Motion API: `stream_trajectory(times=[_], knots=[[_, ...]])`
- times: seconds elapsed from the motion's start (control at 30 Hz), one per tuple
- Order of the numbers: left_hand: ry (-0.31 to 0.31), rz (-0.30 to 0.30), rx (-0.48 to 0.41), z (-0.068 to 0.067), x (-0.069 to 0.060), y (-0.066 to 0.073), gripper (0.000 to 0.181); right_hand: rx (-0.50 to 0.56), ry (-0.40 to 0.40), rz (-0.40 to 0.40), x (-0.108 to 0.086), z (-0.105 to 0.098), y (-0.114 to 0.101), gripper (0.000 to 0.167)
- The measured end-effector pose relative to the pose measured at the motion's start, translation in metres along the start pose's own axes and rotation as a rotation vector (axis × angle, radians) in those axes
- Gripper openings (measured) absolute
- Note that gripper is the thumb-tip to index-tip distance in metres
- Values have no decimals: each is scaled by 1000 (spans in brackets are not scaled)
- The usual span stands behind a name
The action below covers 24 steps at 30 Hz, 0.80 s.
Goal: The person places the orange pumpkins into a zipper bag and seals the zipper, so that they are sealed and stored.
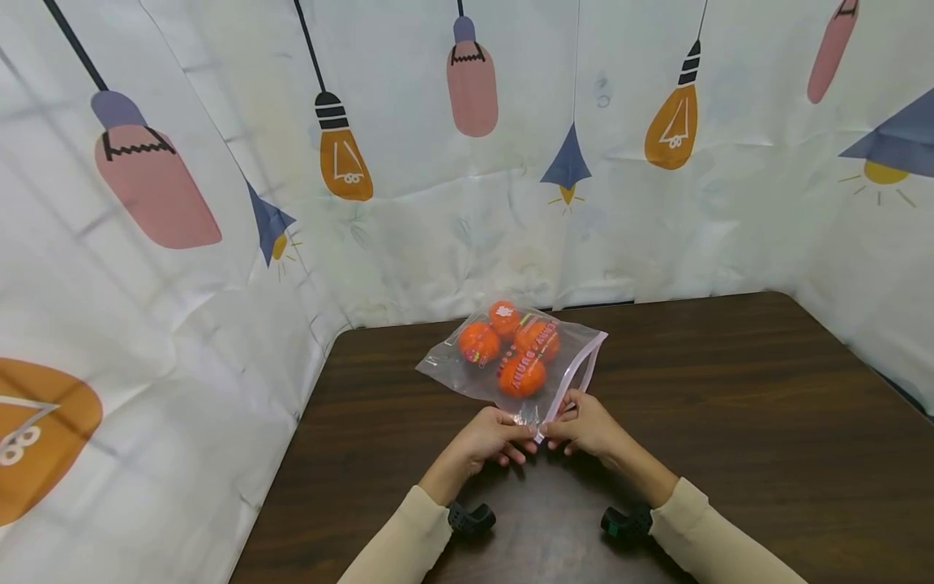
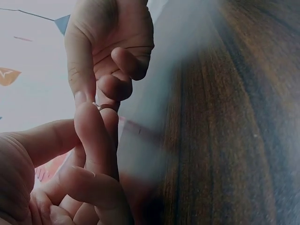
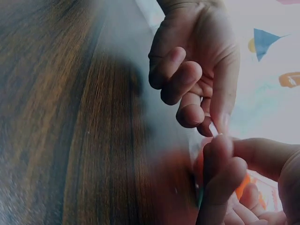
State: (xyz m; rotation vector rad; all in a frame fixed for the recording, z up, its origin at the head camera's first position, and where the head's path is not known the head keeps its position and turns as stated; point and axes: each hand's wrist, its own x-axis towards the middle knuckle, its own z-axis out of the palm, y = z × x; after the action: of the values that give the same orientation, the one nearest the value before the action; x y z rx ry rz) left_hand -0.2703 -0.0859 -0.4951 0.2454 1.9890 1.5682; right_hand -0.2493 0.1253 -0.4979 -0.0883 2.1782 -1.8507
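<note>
A clear zip bag (image 1: 447,367) with pink lettering lies on the table, several round orange fruits or balls (image 1: 521,375) inside it. Its pale zip edge (image 1: 566,388) runs along the right side, where two strips stand apart. My left hand (image 1: 490,438) pinches the near corner of that edge between thumb and fingers. Right beside it, my right hand (image 1: 589,427) pinches the same edge, fingertips almost touching the left ones. Close up in the left wrist view, the left fingers (image 2: 96,140) meet the right hand's at a small bit of the strip.
A dark wooden table (image 1: 730,405) spreads under the bag and both forearms. Behind it and to the left hangs a white cloth (image 1: 438,235) printed with lamps. Each wrist wears a black band-like device (image 1: 470,519).
</note>
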Motion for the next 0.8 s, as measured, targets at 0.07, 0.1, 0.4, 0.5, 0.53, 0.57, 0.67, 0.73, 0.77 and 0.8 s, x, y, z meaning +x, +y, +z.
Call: stream_trajectory(times=[0.07,0.1,0.4,0.5,0.53,0.57,0.67,0.73,0.77,0.8], knots=[[2,0,11,1,0,-1,25,1,-5,7,0,0,0,36],[3,0,15,1,1,-1,24,0,-7,8,0,0,0,36],[6,19,55,3,0,2,22,25,-9,-1,1,-6,0,37],[-1,18,57,2,-1,4,22,29,17,-12,2,-11,-1,37],[-5,16,57,2,-1,4,22,31,24,-16,2,-13,-1,37],[-8,12,58,1,-1,5,21,33,32,-17,3,-14,-1,37],[-10,8,61,0,-2,5,21,35,44,-19,5,-19,0,37],[-12,9,66,-1,-2,5,21,32,52,-20,6,-23,1,37],[-13,10,68,-2,-2,5,21,31,59,-17,7,-25,1,37],[-14,12,71,-2,-3,5,21,27,65,-17,8,-27,2,37]])
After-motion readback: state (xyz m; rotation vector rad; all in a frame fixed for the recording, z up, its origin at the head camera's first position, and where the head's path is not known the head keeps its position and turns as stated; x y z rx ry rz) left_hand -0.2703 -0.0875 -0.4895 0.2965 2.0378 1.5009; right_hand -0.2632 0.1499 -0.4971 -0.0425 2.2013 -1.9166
